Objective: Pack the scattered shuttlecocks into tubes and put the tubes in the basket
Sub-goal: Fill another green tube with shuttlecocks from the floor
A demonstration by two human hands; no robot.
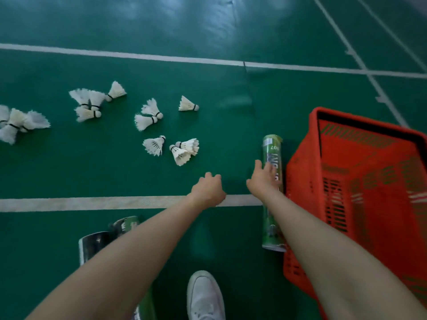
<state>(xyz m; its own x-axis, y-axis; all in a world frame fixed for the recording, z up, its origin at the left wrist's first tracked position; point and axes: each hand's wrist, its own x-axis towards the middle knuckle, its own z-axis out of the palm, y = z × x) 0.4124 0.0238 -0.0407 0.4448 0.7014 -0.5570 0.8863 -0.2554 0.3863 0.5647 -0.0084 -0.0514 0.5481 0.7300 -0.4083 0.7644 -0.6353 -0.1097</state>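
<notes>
Several white feather shuttlecocks lie scattered on the green court floor, the nearest pair [184,150] just ahead of my hands and a cluster [89,102] farther left. A green tube [272,192] lies lengthwise beside the red basket [360,192]. My right hand [263,177] reaches over the tube with fingers spread, touching or just above it. My left hand [209,189] hovers over the floor, its fingers loosely curled and holding nothing. A second green tube [126,224] lies partly under my left forearm.
A dark flat object [92,245] lies next to the left tube. My white shoe [204,296] stands at the bottom centre. White court lines [92,203] cross the floor. More shuttlecocks [18,123] lie at the far left edge.
</notes>
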